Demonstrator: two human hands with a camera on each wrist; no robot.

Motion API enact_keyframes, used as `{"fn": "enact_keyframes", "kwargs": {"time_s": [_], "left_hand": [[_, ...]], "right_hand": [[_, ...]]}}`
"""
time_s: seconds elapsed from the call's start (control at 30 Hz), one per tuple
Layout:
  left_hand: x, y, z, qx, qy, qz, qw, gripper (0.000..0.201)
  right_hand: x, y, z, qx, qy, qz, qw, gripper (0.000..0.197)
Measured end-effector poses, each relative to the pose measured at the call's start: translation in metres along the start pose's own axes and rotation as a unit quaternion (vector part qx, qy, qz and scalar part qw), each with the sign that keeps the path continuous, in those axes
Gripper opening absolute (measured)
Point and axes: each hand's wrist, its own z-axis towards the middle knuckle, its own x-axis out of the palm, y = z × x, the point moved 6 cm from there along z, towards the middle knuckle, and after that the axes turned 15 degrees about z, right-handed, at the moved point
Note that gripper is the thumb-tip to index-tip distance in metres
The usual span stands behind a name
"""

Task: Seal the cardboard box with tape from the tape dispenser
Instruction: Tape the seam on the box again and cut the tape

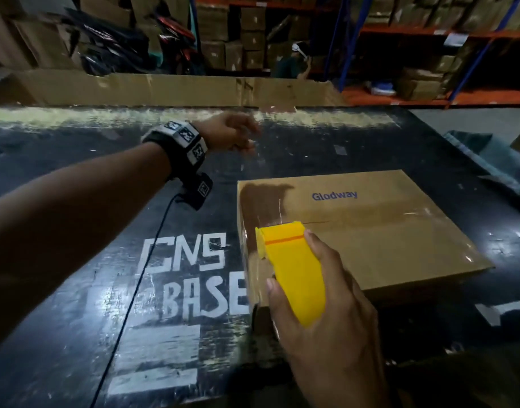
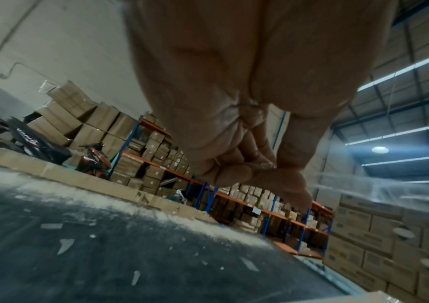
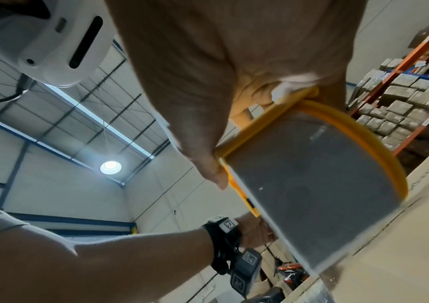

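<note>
Cardboard box: one flat brown carton, purple "Glodway" print on top, lying on a black worktop with white painted letters "CNS BASE" just left of the box. One yellow plastic tape dispenser, one box, two hands. Left hand is up in the air beyond the box's far-left corner, fingers curled in; a clear tape strip shows beside the thumb in the left wrist view, but cannot tell if the fingers pinch it. Right hand is wrapped round the dispenser, whose front end sits on the box top near its left edge, over the centre seam. Glossy clear tape already runs down the box's left side. Room: warehouse, orange-and-blue racking stacked with cartons behind the box, and a long cardboard sheet along the worktop's far edge.
</note>
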Motion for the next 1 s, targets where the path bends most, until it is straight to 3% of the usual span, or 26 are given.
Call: {"fn": "enact_keyframes", "kwargs": {"time_s": [0.17, 0.4, 0.53, 0.6, 0.67, 0.73, 0.8, 0.83, 0.87, 0.93, 1.0], "left_hand": [[0.020, 0.050, 0.037, 0.007, 0.027, 0.032, 0.999, 0.028], [0.052, 0.096, 0.062, -0.017, 0.060, 0.006, 0.998, 0.032], [0.073, 0.112, 0.063, 0.006, 0.109, 0.108, 0.988, 0.039], [0.083, 0.134, 0.058, 0.006, 0.140, 0.203, 0.969, 0.044], [0.081, 0.157, 0.051, -0.014, 0.106, 0.240, 0.965, 0.035], [0.065, 0.160, 0.037, -0.024, 0.000, 0.169, 0.985, 0.029], [0.051, 0.136, 0.015, 0.023, -0.120, 0.102, 0.987, 0.028], [0.049, 0.113, -0.001, 0.077, -0.148, 0.094, 0.981, 0.030], [0.054, 0.090, -0.016, 0.144, -0.147, 0.109, 0.972, 0.033], [0.078, 0.054, -0.042, 0.247, -0.079, 0.181, 0.949, 0.042], [0.105, 0.049, -0.051, 0.271, -0.001, 0.278, 0.921, 0.048]], "right_hand": [[0.032, 0.001, 0.021, 0.064, 0.029, -0.002, 0.997, 0.078], [0.048, -0.015, 0.035, 0.093, 0.027, -0.018, 0.995, 0.076], [0.052, -0.021, 0.036, 0.097, 0.023, -0.031, 0.995, 0.076], [0.052, -0.022, 0.034, 0.090, 0.009, -0.039, 0.995, 0.075], [0.051, -0.022, 0.032, 0.082, 0.002, -0.050, 0.995, 0.074], [0.050, -0.021, 0.031, 0.077, -0.007, -0.057, 0.995, 0.074], [0.049, -0.021, 0.031, 0.081, -0.009, -0.056, 0.995, 0.074], [0.049, -0.020, 0.031, 0.084, -0.006, -0.055, 0.995, 0.074], [0.049, -0.020, 0.032, 0.086, -0.002, -0.056, 0.995, 0.073], [0.049, -0.019, 0.031, 0.096, 0.010, -0.057, 0.994, 0.072], [0.048, -0.017, 0.030, 0.103, 0.022, -0.062, 0.992, 0.071]]}}
